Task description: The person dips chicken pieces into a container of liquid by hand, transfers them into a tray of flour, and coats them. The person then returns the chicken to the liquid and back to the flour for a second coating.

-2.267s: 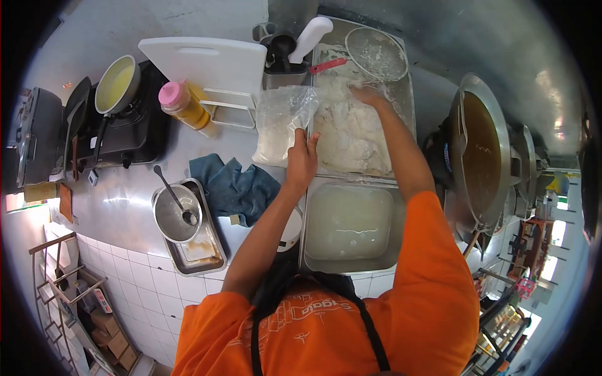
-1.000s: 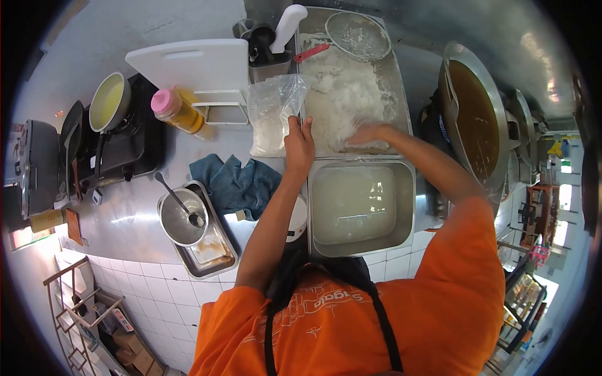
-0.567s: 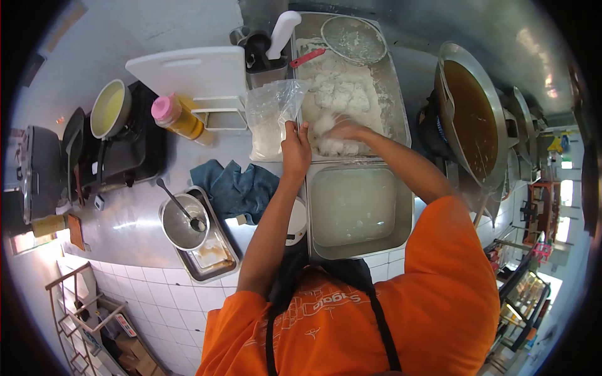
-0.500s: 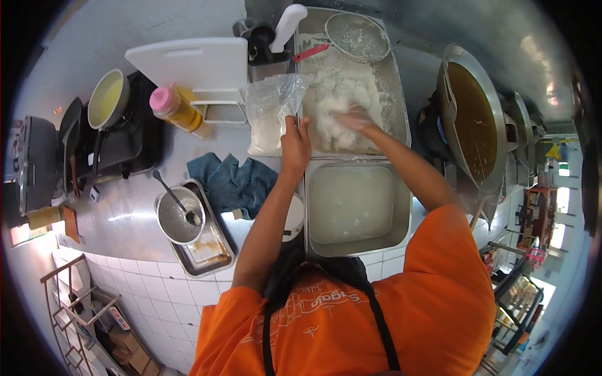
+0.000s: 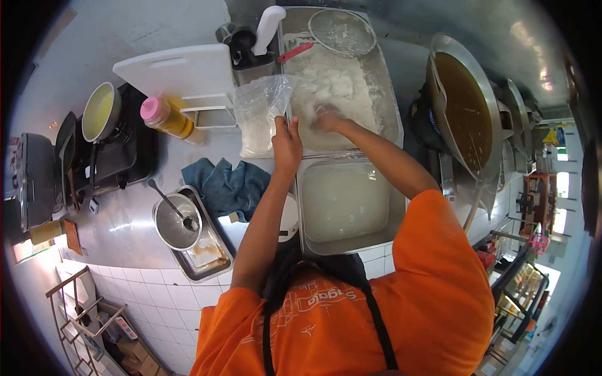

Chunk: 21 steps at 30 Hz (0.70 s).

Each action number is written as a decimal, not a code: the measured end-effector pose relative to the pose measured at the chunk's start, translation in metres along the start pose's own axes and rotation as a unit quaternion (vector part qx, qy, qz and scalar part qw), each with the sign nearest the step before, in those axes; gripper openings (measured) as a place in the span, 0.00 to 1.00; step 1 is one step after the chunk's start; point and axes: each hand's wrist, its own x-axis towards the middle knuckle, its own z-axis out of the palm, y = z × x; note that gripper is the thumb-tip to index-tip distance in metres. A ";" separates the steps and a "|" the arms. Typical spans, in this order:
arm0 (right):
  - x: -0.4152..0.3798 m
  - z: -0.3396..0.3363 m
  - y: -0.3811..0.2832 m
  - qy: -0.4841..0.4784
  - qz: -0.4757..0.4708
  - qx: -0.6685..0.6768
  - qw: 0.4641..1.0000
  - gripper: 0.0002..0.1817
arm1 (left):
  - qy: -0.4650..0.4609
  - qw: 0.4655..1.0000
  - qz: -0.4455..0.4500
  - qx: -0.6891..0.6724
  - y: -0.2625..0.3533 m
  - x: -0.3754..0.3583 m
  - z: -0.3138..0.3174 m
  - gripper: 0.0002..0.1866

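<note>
L hand [image 5: 287, 141] fingers pinch plastic bag [image 5: 258, 119] rim – R hand [image 5: 327, 118] fingers spread in floured pieces [image 5: 326, 81] beside it.

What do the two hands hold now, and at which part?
The left hand grips the plastic bag at its open rim. The right hand is in the floured pieces; its hold cannot be told.

**A:** How tight is the counter [image 5: 135, 207] for us? Far side looks rammed.

**B:** It is. The board [image 5: 179, 70], caddy [image 5: 244, 53] and bottle [image 5: 162, 116] line the back, and the bag [image 5: 260, 116] sits right against the flour tray [image 5: 389, 106]. The sieve [image 5: 342, 31] fills that tray's far end.

**A:** Left?

**B:** Stove [image 5: 119, 150] blocks it. We get one bare strip between the stove, the cloth [image 5: 226, 185] and the bowl [image 5: 174, 220].

**A:** Right?

**B:** The wok [image 5: 461, 103] is close beside the trays, narrow gap only.
</note>
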 end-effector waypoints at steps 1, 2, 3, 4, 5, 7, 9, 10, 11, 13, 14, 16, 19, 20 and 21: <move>-0.004 -0.004 -0.001 -0.035 -0.035 0.026 0.998 0.51 | -0.001 1.000 0.006 -0.003 0.001 0.002 0.001 0.15; -0.010 -0.007 -0.001 -0.033 -0.034 0.025 0.999 0.51 | 0.002 1.000 0.009 0.004 0.001 0.001 0.000 0.15; -0.014 -0.008 0.004 -0.018 -0.048 0.017 0.999 0.51 | 0.006 1.000 0.010 0.011 -0.001 0.000 -0.001 0.15; -0.019 -0.009 0.011 -0.004 -0.063 0.009 0.998 0.51 | 0.007 1.000 0.010 0.009 -0.002 0.001 -0.001 0.15; -0.023 -0.015 0.021 -0.005 -0.063 0.007 0.998 0.51 | 0.007 1.000 0.018 0.006 -0.002 0.001 0.000 0.15; -0.032 -0.045 0.046 0.012 -0.019 0.050 0.998 0.50 | 0.008 0.999 0.031 0.003 -0.002 0.000 -0.001 0.15; -0.044 -0.065 0.068 -0.055 0.035 0.034 0.997 0.48 | 0.017 0.999 0.032 0.008 0.001 -0.001 0.000 0.15; -0.046 -0.070 0.073 -0.126 0.088 0.019 0.988 0.46 | 0.017 0.999 0.038 0.009 0.003 -0.002 0.000 0.15; -0.051 -0.062 0.070 -0.121 0.088 0.022 0.989 0.46 | 0.017 0.999 0.033 0.007 0.004 -0.002 -0.001 0.15; -0.058 -0.016 0.060 -0.205 0.064 0.017 0.977 0.47 | 0.018 0.999 0.036 0.006 0.006 -0.004 0.000 0.15; -0.050 -0.003 0.056 -0.245 0.050 0.013 0.968 0.47 | 0.021 0.999 0.038 0.013 0.007 -0.004 0.000 0.15; -0.033 0.013 0.040 -0.324 0.109 0.121 0.932 0.45 | 0.024 0.999 0.033 0.022 0.004 -0.005 0.001 0.15; -0.018 0.013 0.012 -0.286 0.028 0.034 0.957 0.43 | 0.030 0.998 0.058 0.002 0.003 0.001 0.002 0.15; -0.019 0.011 0.011 -0.286 0.026 0.027 0.957 0.43 | 0.025 0.998 0.054 0.007 0.003 0.000 0.001 0.15; -0.019 0.018 0.011 -0.195 0.009 0.145 0.970 0.41 | 0.019 0.999 0.047 0.017 0.001 -0.002 -0.002 0.15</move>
